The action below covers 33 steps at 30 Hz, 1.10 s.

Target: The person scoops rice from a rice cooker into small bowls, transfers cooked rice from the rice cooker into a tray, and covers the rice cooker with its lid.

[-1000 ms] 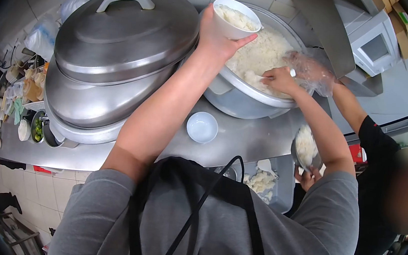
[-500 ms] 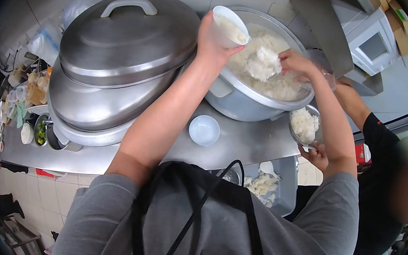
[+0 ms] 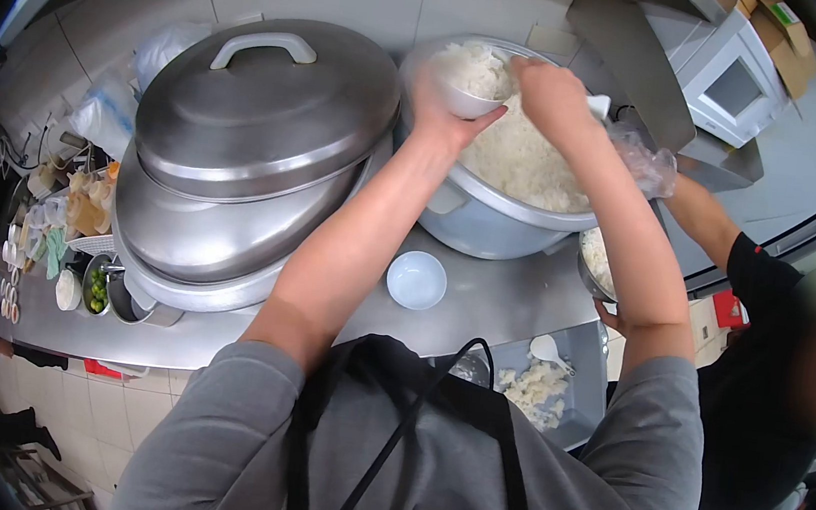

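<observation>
My left hand (image 3: 442, 110) holds a white bowl (image 3: 467, 105) from its left side and underneath, over the left part of a big metal pot (image 3: 492, 226). White rice (image 3: 484, 70) is heaped above the bowl's rim. At the bowl's right edge is my right hand (image 3: 550, 92), its fingers closed round a white handle whose end (image 3: 598, 105) sticks out behind it; the scooping end is hidden in the rice. More rice (image 3: 529, 163) fills the pot. An empty white bowl (image 3: 416, 280) stands on the steel counter in front of the pot.
Large metal lids (image 3: 263, 118) lean at the left. On the right, a co-worker's gloved hand (image 3: 650, 164) is beside the pot, and their other hand holds a metal bowl of rice (image 3: 596, 261). A grey tub (image 3: 595, 377) with rice scraps sits near my body; a microwave (image 3: 734, 89) stands back right.
My right hand has carried a clump of rice up and left from the pot to the bowl in my left hand. The co-worker's gloved hand has drawn back to the right.
</observation>
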Motion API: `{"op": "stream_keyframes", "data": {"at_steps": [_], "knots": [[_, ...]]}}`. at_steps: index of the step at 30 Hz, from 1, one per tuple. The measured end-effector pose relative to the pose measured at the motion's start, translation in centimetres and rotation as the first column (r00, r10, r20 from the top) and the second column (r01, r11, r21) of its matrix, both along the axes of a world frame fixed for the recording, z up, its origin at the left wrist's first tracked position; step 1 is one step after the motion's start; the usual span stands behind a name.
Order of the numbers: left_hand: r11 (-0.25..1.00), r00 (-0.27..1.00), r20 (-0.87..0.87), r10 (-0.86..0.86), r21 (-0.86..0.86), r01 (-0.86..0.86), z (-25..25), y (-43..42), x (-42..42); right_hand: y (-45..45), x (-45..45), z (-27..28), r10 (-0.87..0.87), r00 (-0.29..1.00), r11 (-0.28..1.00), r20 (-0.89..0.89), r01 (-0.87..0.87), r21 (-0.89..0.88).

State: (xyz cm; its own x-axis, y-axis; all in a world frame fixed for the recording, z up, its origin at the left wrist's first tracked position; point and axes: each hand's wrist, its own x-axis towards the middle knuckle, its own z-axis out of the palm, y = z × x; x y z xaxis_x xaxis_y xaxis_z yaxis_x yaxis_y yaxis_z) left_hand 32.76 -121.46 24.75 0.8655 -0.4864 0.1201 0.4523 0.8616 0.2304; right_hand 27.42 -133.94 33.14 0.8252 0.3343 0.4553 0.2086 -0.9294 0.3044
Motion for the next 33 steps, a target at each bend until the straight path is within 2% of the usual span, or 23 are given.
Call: {"op": "stream_keyframes", "data": {"at_steps": [1,3,5,7,8,9,11,12,13,14,15,17,19,21,24,25,27,28,30,32,33], "knots": [[1.000,0.999,-0.021,0.025,0.013,-0.025,0.6,0.1,-0.5,-0.5,-0.4,0.5,0.000,1.000,1.000,0.005,0.000,0.000],[0.999,0.999,-0.036,0.032,0.003,-0.032,1.1,0.1,-0.7,-1.1,-1.3,1.5,-0.025,0.999,0.962,0.032,0.015,0.273],[0.999,0.998,-0.054,0.039,-0.007,-0.039,1.4,0.1,-0.7,-0.5,-2.8,1.1,-0.043,0.999,0.958,0.030,0.033,0.284],[0.998,0.998,-0.062,0.021,-0.053,-0.024,1.2,-0.1,-0.2,-0.3,-2.9,-1.0,0.097,0.994,0.964,0.058,-0.109,0.242],[0.998,0.998,-0.063,0.020,-0.052,-0.023,1.1,-0.2,0.0,-0.2,-2.7,-1.9,0.124,0.985,0.976,0.123,-0.144,0.162],[0.997,0.997,-0.078,-0.010,-0.074,0.004,1.0,-0.2,0.1,-0.2,-2.7,-2.0,0.123,0.985,0.976,0.123,-0.142,0.164],[0.995,0.995,-0.095,-0.042,-0.090,0.033,0.6,-0.2,0.1,-0.4,-2.6,-2.1,0.132,0.990,0.969,-0.050,-0.118,0.218],[1.000,0.997,-0.075,-0.030,-0.008,0.030,0.4,-0.1,-0.1,-0.8,-2.6,-1.5,0.129,0.990,0.969,-0.049,-0.116,0.221],[0.997,0.998,-0.053,-0.019,0.073,0.023,0.4,0.0,-0.5,-1.7,-2.8,-0.2,0.143,0.980,0.966,-0.136,-0.109,0.234],[0.997,0.998,-0.053,-0.020,0.075,0.024,0.4,0.0,-0.9,-2.5,-3.0,1.1,0.158,0.962,0.964,-0.223,-0.101,0.247],[0.992,0.999,-0.048,-0.019,0.126,0.025,0.8,0.2,-1.8,-3.1,-2.9,2.2,0.065,0.953,0.934,-0.297,0.047,0.355],[0.984,0.998,-0.053,-0.018,0.176,0.027,1.8,0.6,-3.4,-3.8,-2.8,3.6,-0.057,0.963,0.870,-0.264,0.177,0.461],[0.973,0.994,-0.033,-0.100,0.206,0.105,2.4,0.7,-4.5,-4.3,-1.0,1.8,-0.070,0.967,0.892,-0.245,0.171,0.419],[0.965,0.995,-0.015,-0.098,0.242,0.099,2.2,0.6,-4.5,-4.5,-0.6,1.1,-0.073,0.975,0.913,-0.211,0.150,0.379],[0.964,0.997,0.002,-0.075,0.255,0.072,2.2,1.1,-4.0,-2.7,-3.5,1.7,0.293,0.930,0.844,-0.222,-0.143,0.516],[0.968,0.997,0.003,-0.075,0.241,0.072,2.2,1.2,-3.9,-2.3,-3.9,1.9,0.301,0.927,0.842,-0.223,-0.149,0.519],[0.973,0.998,0.005,-0.062,0.223,0.059,2.3,1.2,-3.7,-1.8,-4.6,2.2,0.201,0.976,0.910,-0.085,-0.154,0.385],[0.979,0.999,0.013,-0.050,0.197,0.047,2.5,1.3,-3.5,-1.4,-4.8,2.1,0.205,0.975,0.910,-0.079,-0.161,0.382],[0.990,0.999,0.011,-0.043,0.134,0.041,2.8,1.6,-3.5,-0.6,-5.1,1.5,0.300,0.945,0.940,0.132,-0.316,0.127],[0.996,0.999,0.007,-0.033,0.078,0.033,3.0,2.2,-3.8,0.2,-5.2,0.9,0.292,0.945,0.943,0.145,-0.310,0.124],[0.998,0.998,0.062,-0.029,0.050,0.026,3.5,2.6,-4.0,0.7,-5.1,0.9,0.278,0.947,0.947,0.159,-0.298,0.120]]}}
